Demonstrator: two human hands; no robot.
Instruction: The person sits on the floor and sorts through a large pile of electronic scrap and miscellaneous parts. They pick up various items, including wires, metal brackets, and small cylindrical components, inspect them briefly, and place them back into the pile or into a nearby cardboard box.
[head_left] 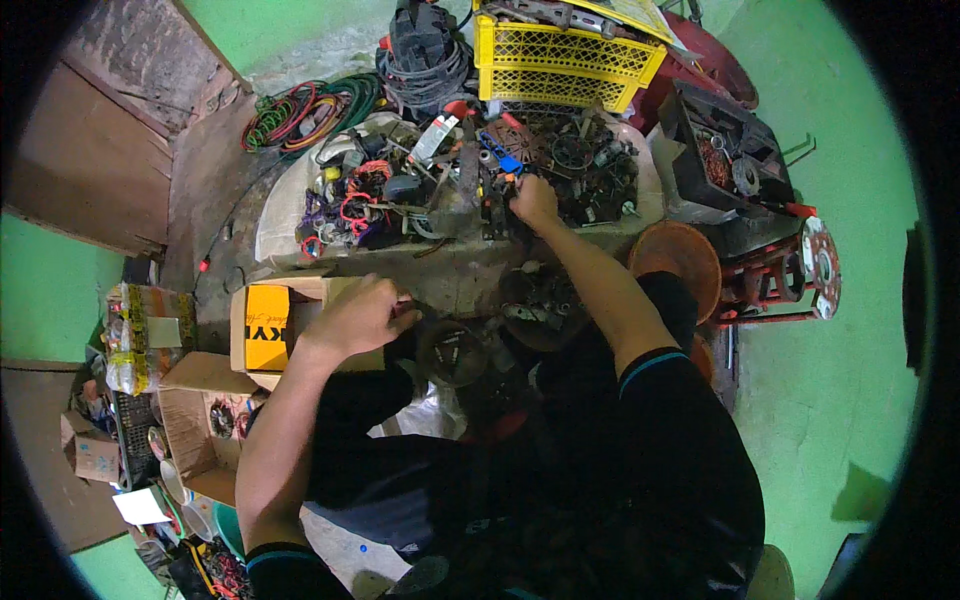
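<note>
My right hand (533, 200) reaches into a pile of dark tools and metal parts (588, 185) on a pale sack (280, 215). Its fingers are curled beside a blue tool (505, 150) and a small orange piece; what they grip is unclear. My left hand (365, 315), fingers closed, is over the right part of an open cardboard box (268, 327); a small reddish thing shows at its fingers, too small to name. Below and between my arms are a round container with small parts (450, 352) and a dark heap of parts (530, 310).
A yellow crate (565, 60) and coiled hoses (310, 115) stand behind the pile. At right are a dark bin (680, 190), an orange basin (675, 250) and a red metal frame (775, 275). More boxes (195, 440) and clutter crowd the left. A green wall (850, 200) bounds the right.
</note>
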